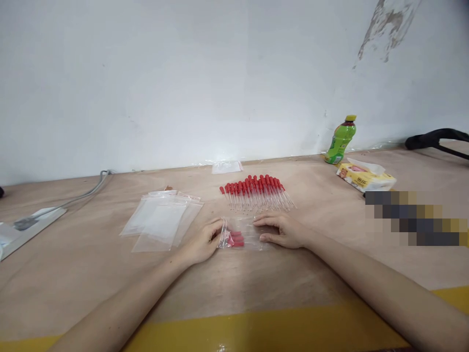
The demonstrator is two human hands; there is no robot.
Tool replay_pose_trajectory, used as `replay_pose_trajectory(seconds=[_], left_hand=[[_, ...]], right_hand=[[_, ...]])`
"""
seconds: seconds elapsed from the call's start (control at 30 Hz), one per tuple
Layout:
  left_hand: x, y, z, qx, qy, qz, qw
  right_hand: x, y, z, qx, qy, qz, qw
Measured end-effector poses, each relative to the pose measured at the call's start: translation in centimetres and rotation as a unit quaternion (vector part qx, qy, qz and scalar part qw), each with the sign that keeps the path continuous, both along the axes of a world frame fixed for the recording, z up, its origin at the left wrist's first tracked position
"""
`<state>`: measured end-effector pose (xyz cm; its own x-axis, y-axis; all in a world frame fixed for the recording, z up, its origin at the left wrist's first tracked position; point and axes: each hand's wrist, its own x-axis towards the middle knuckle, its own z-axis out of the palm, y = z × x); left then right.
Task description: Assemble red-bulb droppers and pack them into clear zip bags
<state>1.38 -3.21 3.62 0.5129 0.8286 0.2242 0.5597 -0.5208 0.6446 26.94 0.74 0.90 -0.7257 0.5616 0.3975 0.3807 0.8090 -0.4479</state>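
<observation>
A clear plastic zip bag lies flat on the table between my two hands, with a few red rubber-bulbed droppers inside it. My left hand is closed on the bag's left end, where the plastic is bunched and shiny. At the right end, my right hand rests with thumb and fingers apart, the fingertips touching the film. Just beyond the bag, a pile of glass droppers with red bulbs lies in rows, bulbs pointing to the wall.
Left of my left hand is a stack of empty zip bags; another flat bag lies by the wall. A power strip with a grey cable sits far left. A green bottle and a tissue pack stand at right.
</observation>
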Motion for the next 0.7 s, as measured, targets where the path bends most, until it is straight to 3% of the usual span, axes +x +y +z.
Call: replay_pose_trajectory(seconds=[0.23, 0.37, 0.47, 0.57, 0.63, 0.7], left_hand=[[-0.2, 0.0, 0.0, 0.017, 0.025, -0.028, 0.999], [-0.3, -0.2, -0.4, 0.073, 0.027, 0.016, 0.997], [-1.0, 0.0, -1.1, 0.057, 0.013, 0.043, 0.997], [-2.1, 1.4, -1.4, -0.003, -0.01, 0.126, 0.992], [-2.7, 3.3, -1.2, -0.018, -0.011, 0.217, 0.976], [-2.7, 5.9, -0.8, -0.01, 0.011, 0.258, 0.966]], right_hand=[[-0.6, -0.2, 0.3, 0.043, -0.033, -0.011, 0.998], [-0.4, -0.9, 0.7, 0.017, -0.014, 0.01, 1.0], [-0.2, -1.2, 0.8, -0.021, 0.005, 0.026, 0.999], [0.0, -1.2, 0.8, -0.038, 0.0, 0.035, 0.999], [0.0, -1.2, 0.9, -0.045, -0.002, 0.039, 0.998], [-0.2, -1.1, 0.9, -0.048, -0.007, 0.042, 0.998]])
